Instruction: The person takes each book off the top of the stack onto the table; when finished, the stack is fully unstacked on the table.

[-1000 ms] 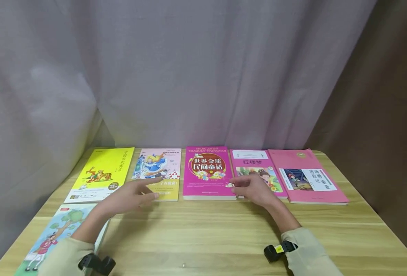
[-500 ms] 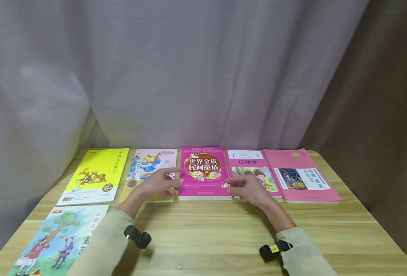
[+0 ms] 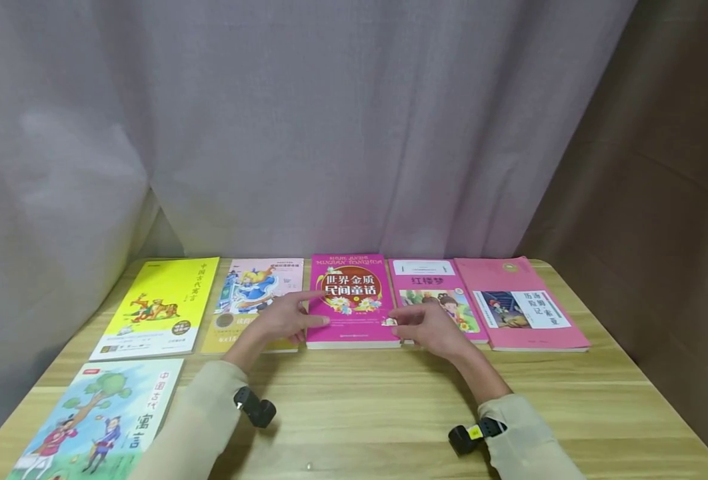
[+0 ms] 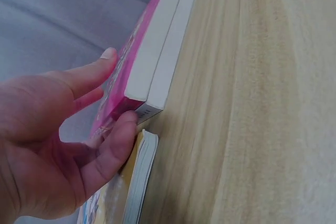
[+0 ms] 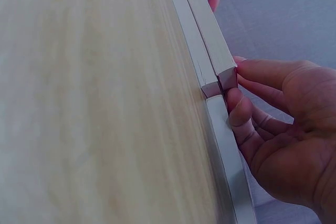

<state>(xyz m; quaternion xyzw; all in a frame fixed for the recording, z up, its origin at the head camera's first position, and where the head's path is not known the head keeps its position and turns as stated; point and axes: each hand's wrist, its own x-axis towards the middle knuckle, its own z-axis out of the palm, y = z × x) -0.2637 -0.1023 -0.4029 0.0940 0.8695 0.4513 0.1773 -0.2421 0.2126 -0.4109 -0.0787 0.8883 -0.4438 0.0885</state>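
A magenta storybook (image 3: 354,328) lies on top of another book (image 4: 173,51), at the middle of the back row. My left hand (image 3: 279,319) is at its left side, index finger reaching over the cover and thumb touching the front left corner. In the left wrist view the fingers of that hand (image 4: 47,129) look spread apart. My right hand (image 3: 435,328) pinches the front right corner of the magenta book. Seen from the right wrist, thumb and index of the hand (image 5: 294,124) meet the upper book's corner.
A pink and yellow book (image 3: 225,337) lies left of the stack, beyond it a yellow book (image 3: 156,293). On the right are a pink picture-cover book (image 3: 432,283) and a larger pink book (image 3: 540,339). A blue-green book (image 3: 99,423) lies front left. A grey curtain (image 3: 270,133) hangs behind.
My left hand has moved right, from over the pink and yellow book to the magenta book's left edge. The right hand has kept its hold on the right corner.
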